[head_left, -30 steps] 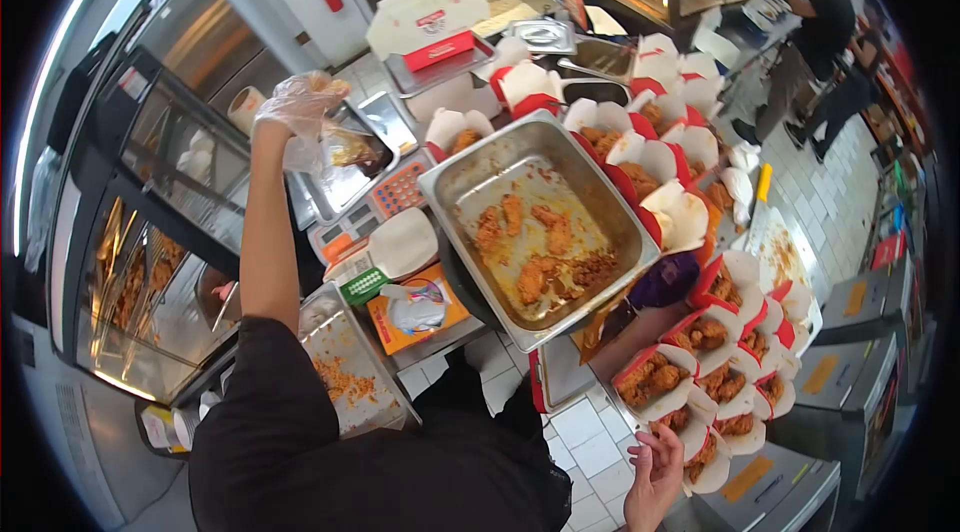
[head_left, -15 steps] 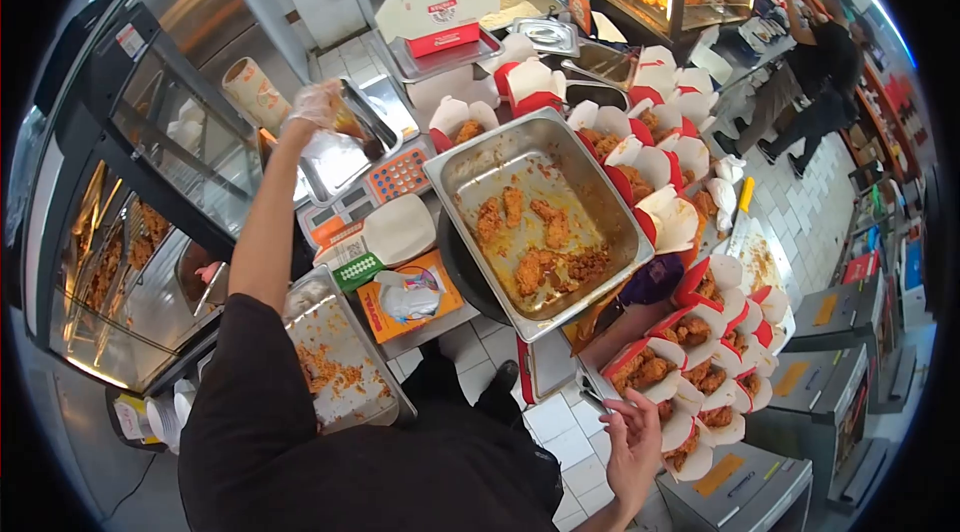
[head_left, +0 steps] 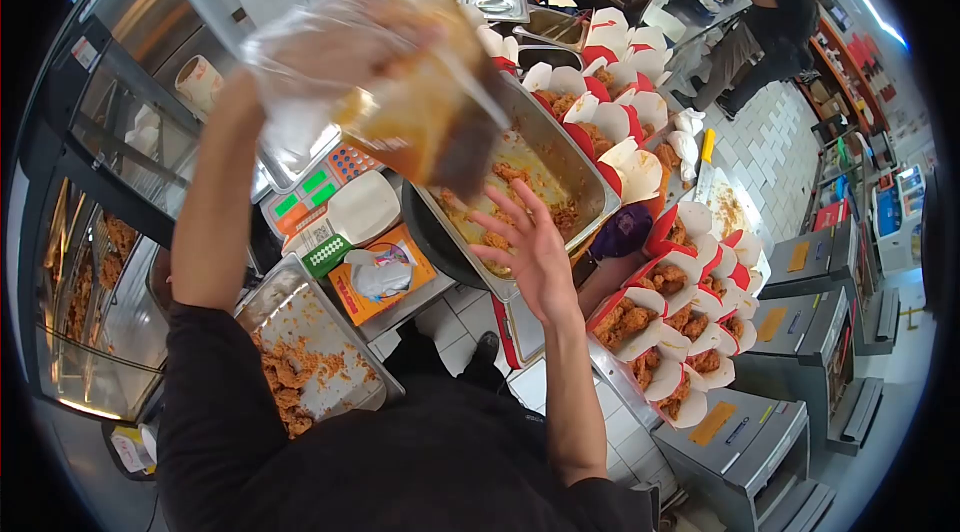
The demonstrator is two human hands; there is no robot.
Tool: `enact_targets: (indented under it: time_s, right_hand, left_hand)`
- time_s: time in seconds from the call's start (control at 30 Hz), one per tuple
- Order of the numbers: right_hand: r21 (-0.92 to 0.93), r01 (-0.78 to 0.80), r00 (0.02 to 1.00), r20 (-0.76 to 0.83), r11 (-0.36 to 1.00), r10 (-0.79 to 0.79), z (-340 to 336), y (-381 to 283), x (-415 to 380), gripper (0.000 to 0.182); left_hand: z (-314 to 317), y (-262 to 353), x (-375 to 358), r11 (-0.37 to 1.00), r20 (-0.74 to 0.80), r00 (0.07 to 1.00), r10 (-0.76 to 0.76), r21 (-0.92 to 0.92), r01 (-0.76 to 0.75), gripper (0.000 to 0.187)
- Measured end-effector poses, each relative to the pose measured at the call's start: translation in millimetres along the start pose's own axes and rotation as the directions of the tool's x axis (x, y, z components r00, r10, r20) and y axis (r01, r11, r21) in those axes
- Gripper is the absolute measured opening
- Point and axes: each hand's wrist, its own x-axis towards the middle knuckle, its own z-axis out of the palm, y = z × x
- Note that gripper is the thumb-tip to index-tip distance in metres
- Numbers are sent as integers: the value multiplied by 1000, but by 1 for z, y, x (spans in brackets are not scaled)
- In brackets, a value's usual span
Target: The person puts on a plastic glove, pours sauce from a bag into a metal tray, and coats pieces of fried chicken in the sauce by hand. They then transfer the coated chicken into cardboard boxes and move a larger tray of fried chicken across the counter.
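My left hand [head_left: 350,42], inside a clear plastic glove or bag, grips a see-through bag of brown and yellow sauce [head_left: 420,122], blurred by motion. The bag hangs in front of a deep steel pan [head_left: 600,202] that holds several pieces of fried chicken. Over the pan's lower part is my right hand [head_left: 525,247], bare, fingers spread, holding nothing. Open red and white boxes of fried chicken [head_left: 665,277] stand in rows to the right of the pan. More such boxes [head_left: 600,117] line its upper right side.
A scale with a keypad [head_left: 350,162] and an orange box [head_left: 375,282] lie left of the pan. A crumb-covered tray [head_left: 335,367] is at lower left. Glass warmers [head_left: 110,252] stand on the left. A person [head_left: 780,22] works at the upper right, apart from me.
My left hand has moved right and nearer the camera, bringing the sauce bag from the steel container towards the pan. My right hand has risen from beside the lower boxes to over the pan.
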Motion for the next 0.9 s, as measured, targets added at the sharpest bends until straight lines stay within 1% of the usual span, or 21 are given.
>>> enact_targets:
  time_s: [0.03,0.07,0.1,0.17,0.2,0.23,0.27,0.3,0.33,0.37,0.4,0.43,0.5,0.6,0.73,0.8,0.9]
  right_hand:
    - [295,11,994,100,955,-42,1,4,2,60]
    - [430,39,995,70,902,-76,6,2,-1,59]
    - [423,38,995,70,905,-74,-3,6,-8,59]
    - [354,54,998,22,934,-66,-41,16,-30,59]
    - [346,46,998,15,937,-55,-52,18,-40,59]
    - [268,94,990,-123,959,-62,-61,19,-48,51]
    - [184,130,963,-256,974,-80,-66,18,-54,44]
    - [180,120,963,-258,976,-71,-66,15,-57,44]
    - [87,155,941,-318,984,-120,-64,10,-60,39]
    - [-8,185,912,-372,983,-175,-61,7,-63,34]
    - [-12,183,891,-420,983,-171,-60,4,-66,31]
    - [-13,178,891,-423,984,-166,-57,3,-67,31]
    - [-94,174,841,-504,980,-198,-54,2,-71,30]
    - [-154,160,817,-534,975,-218,-65,6,-76,30]
    - [-149,122,806,-562,981,-186,-70,4,-80,31]
    - [-165,133,785,-584,977,-205,-72,5,-80,32]
    - [-201,112,784,-583,973,-211,-69,3,-81,31]
  left_hand:
    - [21,1,4,996,37,995,93,0,-93,45]
    - [43,1,8,982,73,980,187,-7,-187,45]
    - [64,2,11,961,108,955,277,-20,-277,47]
    - [93,31,18,982,246,968,50,-191,-2,50]
    - [107,31,22,966,332,943,-8,-240,93,51]
    - [125,22,28,963,332,943,-7,-253,96,51]
    - [147,9,34,972,227,956,184,-187,-143,52]
    - [160,2,37,926,136,917,375,-93,-365,53]
    - [152,15,35,973,289,941,179,-197,-125,51]
    - [159,10,35,966,298,940,166,-242,-94,51]
    - [169,3,36,954,278,941,190,-280,-110,51]
    - [177,-3,36,940,252,942,222,-310,-139,51]
    - [192,-14,38,920,219,939,264,-348,-177,51]
    - [206,-24,37,897,188,938,292,-394,-200,50]
    - [217,-34,35,878,160,937,309,-426,-217,50]
    - [221,-37,35,873,150,937,314,-433,-223,49]
    - [224,-36,35,865,147,940,307,-455,-211,48]
